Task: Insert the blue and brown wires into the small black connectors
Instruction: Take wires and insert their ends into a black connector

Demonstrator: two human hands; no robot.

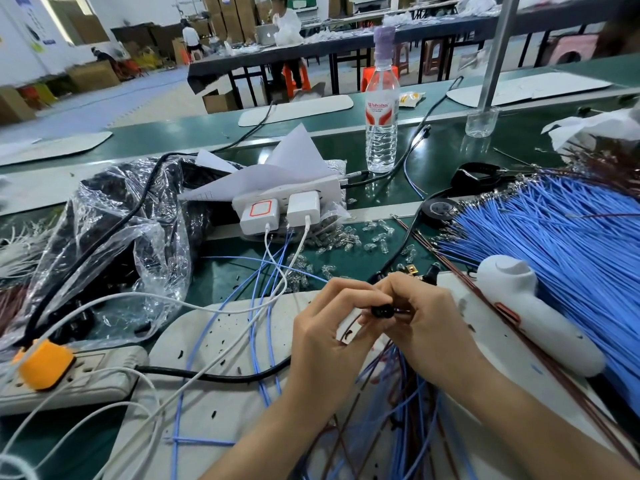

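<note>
My left hand [329,327] and my right hand [422,317] meet over the white mat [221,341], fingertips pinched together on a small black connector [382,311]. A thin brown wire [346,332] runs down from the connector under my left palm. Finished blue and brown wires [398,403] hang in a tangle below my hands. A thick fan of loose blue wires [561,244] lies to the right, with brown wires [554,368] along its near edge. Small clear bulbs [349,237] are scattered on the green table beyond my hands.
A white hand-held tool [533,313] lies right of my hands. Two power strips, one [72,379] with an orange plug and one [287,206] with white chargers, trail cables across the mat. A plastic bag [114,244] sits left; a water bottle [381,109] stands behind.
</note>
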